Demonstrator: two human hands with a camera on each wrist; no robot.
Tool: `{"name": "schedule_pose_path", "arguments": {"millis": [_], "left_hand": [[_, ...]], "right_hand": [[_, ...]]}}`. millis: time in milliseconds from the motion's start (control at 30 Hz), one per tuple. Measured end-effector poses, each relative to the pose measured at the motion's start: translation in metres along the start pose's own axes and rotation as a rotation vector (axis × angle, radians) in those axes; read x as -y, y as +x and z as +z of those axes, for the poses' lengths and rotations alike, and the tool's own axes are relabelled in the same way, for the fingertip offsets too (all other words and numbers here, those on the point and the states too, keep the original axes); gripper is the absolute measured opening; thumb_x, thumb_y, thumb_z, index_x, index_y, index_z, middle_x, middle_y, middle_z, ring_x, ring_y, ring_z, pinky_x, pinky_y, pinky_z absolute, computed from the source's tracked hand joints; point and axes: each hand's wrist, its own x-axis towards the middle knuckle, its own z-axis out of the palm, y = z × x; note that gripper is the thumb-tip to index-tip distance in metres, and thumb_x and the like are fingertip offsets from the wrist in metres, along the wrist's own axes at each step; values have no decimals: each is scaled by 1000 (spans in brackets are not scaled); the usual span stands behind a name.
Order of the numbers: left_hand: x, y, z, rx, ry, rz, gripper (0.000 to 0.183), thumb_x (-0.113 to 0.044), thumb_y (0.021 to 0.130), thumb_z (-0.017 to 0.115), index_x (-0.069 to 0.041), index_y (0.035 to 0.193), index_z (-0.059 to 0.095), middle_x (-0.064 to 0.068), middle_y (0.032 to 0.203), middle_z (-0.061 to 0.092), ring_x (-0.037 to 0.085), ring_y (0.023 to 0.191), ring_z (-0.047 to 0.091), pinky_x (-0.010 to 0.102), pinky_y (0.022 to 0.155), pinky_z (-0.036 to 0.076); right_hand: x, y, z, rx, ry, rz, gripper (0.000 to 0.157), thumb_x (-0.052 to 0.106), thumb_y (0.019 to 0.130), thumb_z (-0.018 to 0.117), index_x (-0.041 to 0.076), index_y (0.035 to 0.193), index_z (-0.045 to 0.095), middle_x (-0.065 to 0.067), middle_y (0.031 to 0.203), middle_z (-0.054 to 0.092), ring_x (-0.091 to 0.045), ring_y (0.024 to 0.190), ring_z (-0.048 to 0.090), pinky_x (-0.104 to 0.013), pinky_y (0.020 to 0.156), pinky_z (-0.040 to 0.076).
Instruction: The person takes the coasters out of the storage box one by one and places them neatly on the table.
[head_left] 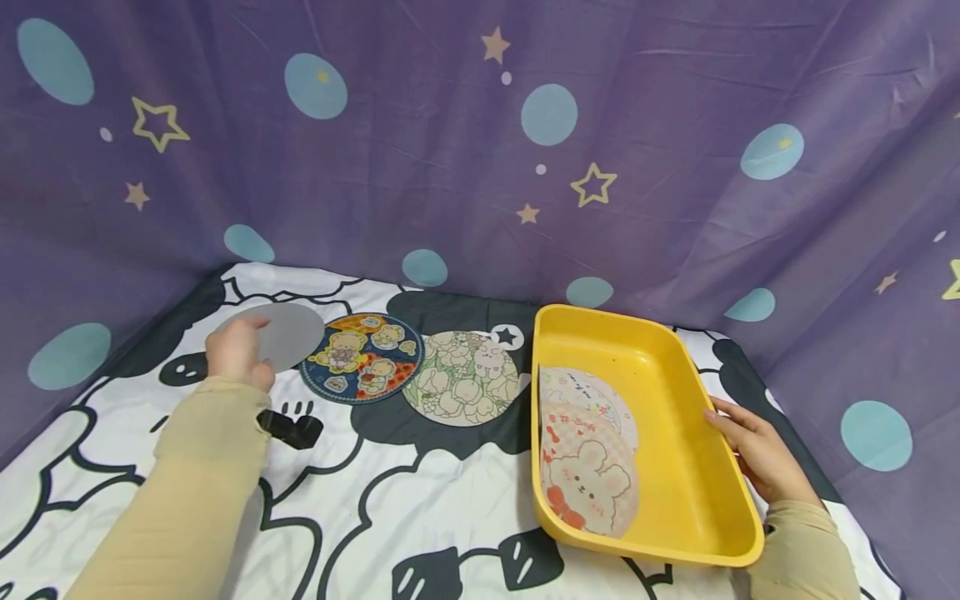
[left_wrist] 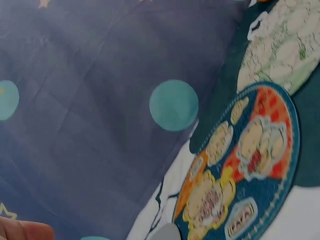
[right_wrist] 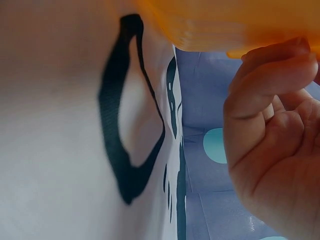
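My left hand [head_left: 236, 350] is over the left side of a plain grey round mat [head_left: 296, 333], one finger reaching across its surface. The hand covers that edge, so I cannot tell whether it pinches the mat. One finger [left_wrist: 27, 231] shows low in the left wrist view, apart from the grey edge [left_wrist: 167, 233]. My right hand [head_left: 765, 450] holds the right rim of a yellow tray [head_left: 675, 467], fingers curled against its side in the right wrist view. Inside the tray, a pink bunny-print round mat [head_left: 588, 483] overlaps a pale printed one [head_left: 592, 396].
A dark blue round mat with bear prints [head_left: 363, 358] lies right of the grey one. Beside it is a pale green floral round mat [head_left: 465, 379]. All rest on a black-and-white cartoon cloth [head_left: 450, 492]. A purple curtain [head_left: 435, 167] hangs behind.
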Motion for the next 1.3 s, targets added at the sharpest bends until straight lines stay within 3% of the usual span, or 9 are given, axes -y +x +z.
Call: {"name": "schedule_pose_path", "arguments": {"millis": [133, 200, 300, 500, 733, 967, 1067, 1200, 1300], "left_hand": [[0, -6, 8, 62, -6, -8, 67, -14, 99, 48, -30, 156, 16, -3, 161, 14, 14, 148, 16, 31, 123, 17], [0, -9, 11, 95, 13, -11, 73, -17, 101, 45, -29, 159, 3, 0, 166, -4, 15, 152, -1, 31, 124, 10], [-2, -12, 15, 147, 15, -28, 74, -18, 102, 42, -26, 159, -4, -3, 166, -9, 17, 153, -9, 29, 124, 8], [-5, -16, 20, 200, -3, -53, 70, -18, 103, 41, -26, 160, 1, -9, 165, -4, 18, 152, -2, 27, 124, 15], [-5, -19, 22, 331, -46, -147, 65, -17, 105, 36, -29, 159, 2, -14, 164, -9, 13, 149, -1, 23, 122, 17], [-1, -22, 29, 354, -86, -188, 63, -16, 105, 39, -29, 158, 7, -13, 165, 1, 10, 149, 9, 22, 120, 23], [0, -23, 33, 342, -82, -190, 54, -15, 104, 40, -26, 153, 19, -12, 162, 8, 9, 140, 24, 21, 117, 28], [2, -24, 38, 328, -79, -175, 28, -13, 104, 41, -18, 130, 38, -9, 141, 30, 11, 112, 38, 22, 114, 33], [4, -26, 41, 329, -72, -167, 15, -12, 103, 43, -17, 118, 40, -7, 121, 34, 12, 104, 39, 21, 105, 41]], "right_hand": [[0, 0, 0, -2, 1, 2, 65, 38, 101, 55, 3, 152, 34, 24, 98, 64, -5, 83, 63, -21, 75, 57], [0, 0, 0, -2, 2, 5, 66, 39, 101, 55, 3, 152, 34, 24, 98, 64, -5, 83, 63, -21, 75, 57], [1, 0, 0, -4, -3, 10, 68, 39, 101, 56, 2, 153, 32, 25, 98, 64, -5, 83, 63, -21, 76, 57], [2, 0, 0, -4, -4, 6, 67, 39, 101, 55, 3, 152, 33, 24, 97, 64, -5, 83, 63, -21, 76, 57], [1, 0, 1, -4, -10, 5, 67, 39, 101, 55, 3, 153, 33, 26, 98, 63, -4, 84, 63, -21, 77, 57], [-1, 0, 0, 0, 2, -1, 62, 39, 101, 55, 7, 151, 38, 27, 99, 63, -4, 85, 64, -22, 77, 57], [-1, 0, 0, 0, 12, -11, 52, 38, 101, 55, 16, 148, 46, 27, 99, 64, -4, 85, 65, -22, 76, 58], [-1, 0, -1, 0, 34, -17, 38, 37, 101, 56, 27, 138, 54, 25, 98, 65, -4, 84, 65, -22, 75, 57], [-2, 0, -1, 0, 36, -18, 36, 36, 101, 57, 30, 136, 55, 25, 99, 65, -4, 84, 64, -21, 75, 57]]}}
